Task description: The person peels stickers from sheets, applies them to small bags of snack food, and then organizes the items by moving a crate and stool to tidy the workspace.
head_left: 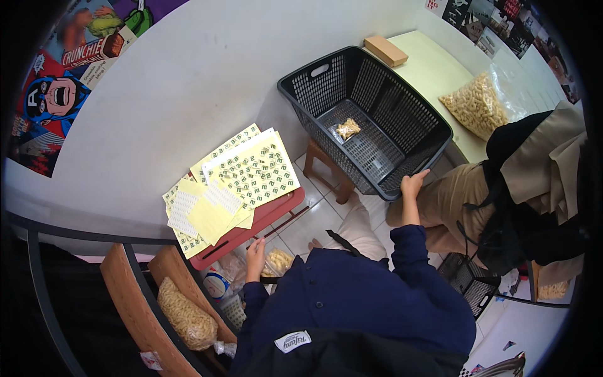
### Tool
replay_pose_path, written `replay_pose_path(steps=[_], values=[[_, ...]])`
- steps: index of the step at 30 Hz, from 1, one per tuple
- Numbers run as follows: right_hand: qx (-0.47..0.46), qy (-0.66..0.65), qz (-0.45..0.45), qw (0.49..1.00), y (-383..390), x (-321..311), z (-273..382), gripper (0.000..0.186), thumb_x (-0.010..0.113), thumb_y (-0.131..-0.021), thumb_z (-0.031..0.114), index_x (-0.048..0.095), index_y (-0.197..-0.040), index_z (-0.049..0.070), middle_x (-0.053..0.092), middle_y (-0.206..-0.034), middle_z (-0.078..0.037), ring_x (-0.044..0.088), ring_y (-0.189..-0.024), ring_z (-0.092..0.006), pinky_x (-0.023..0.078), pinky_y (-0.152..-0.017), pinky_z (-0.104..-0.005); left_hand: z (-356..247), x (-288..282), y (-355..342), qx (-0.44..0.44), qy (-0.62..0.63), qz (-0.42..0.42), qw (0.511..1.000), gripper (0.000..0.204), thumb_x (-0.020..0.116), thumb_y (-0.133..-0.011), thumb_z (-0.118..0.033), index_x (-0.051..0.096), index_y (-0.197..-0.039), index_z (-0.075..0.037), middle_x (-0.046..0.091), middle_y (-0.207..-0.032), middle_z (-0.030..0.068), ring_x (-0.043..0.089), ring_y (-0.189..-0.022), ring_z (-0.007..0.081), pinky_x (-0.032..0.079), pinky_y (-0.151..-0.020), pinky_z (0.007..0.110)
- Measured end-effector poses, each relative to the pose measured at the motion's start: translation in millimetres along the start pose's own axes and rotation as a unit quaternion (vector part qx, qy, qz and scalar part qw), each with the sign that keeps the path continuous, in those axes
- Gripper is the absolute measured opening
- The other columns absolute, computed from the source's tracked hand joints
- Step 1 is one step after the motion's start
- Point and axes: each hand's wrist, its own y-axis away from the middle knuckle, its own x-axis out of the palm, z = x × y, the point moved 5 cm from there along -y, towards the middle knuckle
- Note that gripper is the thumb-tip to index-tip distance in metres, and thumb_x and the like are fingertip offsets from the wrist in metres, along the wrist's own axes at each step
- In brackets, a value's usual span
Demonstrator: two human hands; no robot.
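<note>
The left hand (255, 256) sits at 7 o'clock, fingers curled on a small clear snack packet (278, 261), just below the red plastic tray (270, 213). The tray carries yellow label sheets (242, 179), laid flat and overlapping, probably for easy peeling. At 3 o'clock the right hand (412, 185) grips the near rim of the dark plastic mesh basket (364, 119), likely steadying it; one packet lies inside. Fingertips are hidden behind the rim. A seated person's (534, 188) hands are out of view.
</note>
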Motion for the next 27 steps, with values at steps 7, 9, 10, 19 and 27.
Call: replay_pose_path(steps=[7,9,10,19,27], values=[[0.002,-0.034,0.064,0.997,-4,-2,-14,0.077,0.042,-0.066,-0.002,-0.002,-0.129,-0.006,0.024,-0.126,-0.034,0.029,-0.117,-0.0402,0.024,-0.099,-0.0355,8,5,4,0.003,0.005,-0.009,1.0,0.036,0.048,-0.084,-0.029,0.055,-0.102,0.002,0.058,-0.098,0.0134,0.053,-0.092,0.0201,0.039,-0.08,0.028],[-0.012,-0.036,0.062,0.997,-6,-4,-19,0.077,0.043,-0.066,-0.002,-0.002,-0.129,-0.006,0.023,-0.126,-0.034,0.029,-0.117,-0.0404,0.024,-0.099,-0.0355,8,8,4,0.014,0.011,-0.007,1.0,0.036,0.049,-0.083,-0.029,0.056,-0.102,0.001,0.058,-0.096,0.0128,0.054,-0.09,0.0188,0.04,-0.078,0.027],[-0.018,-0.037,0.061,0.997,-6,-5,-20,0.077,0.043,-0.066,-0.002,-0.002,-0.129,-0.006,0.023,-0.126,-0.034,0.029,-0.117,-0.0405,0.024,-0.099,-0.0355,4,10,4,0.023,0.009,-0.007,1.0,0.036,0.05,-0.083,-0.029,0.056,-0.102,0.001,0.059,-0.095,0.0125,0.054,-0.087,0.0178,0.04,-0.076,0.026],[0.001,-0.007,0.099,0.995,-3,-9,-16,0.079,0.044,-0.067,-0.001,-0.005,-0.128,-0.007,0.022,-0.126,-0.035,0.029,-0.117,-0.0416,0.024,-0.099,-0.0358,-15,53,-4,0.017,-0.058,0.05,0.997,0.036,0.053,-0.08,-0.031,0.056,-0.101,-0.002,0.059,-0.075,0.0098,0.052,-0.064,0.0127,0.041,-0.061,0.024],[-0.046,-0.002,0.081,0.996,-5,-11,-17,0.079,0.045,-0.067,0.001,-0.005,-0.128,-0.008,0.026,-0.122,-0.036,0.032,-0.115,-0.0413,0.026,-0.097,-0.0354,-14,40,-1,0.024,-0.03,-0.005,0.999,0.034,0.05,-0.082,-0.029,0.057,-0.102,-0.003,0.06,-0.092,0.0129,0.057,-0.08,0.0192,0.042,-0.071,0.028]])
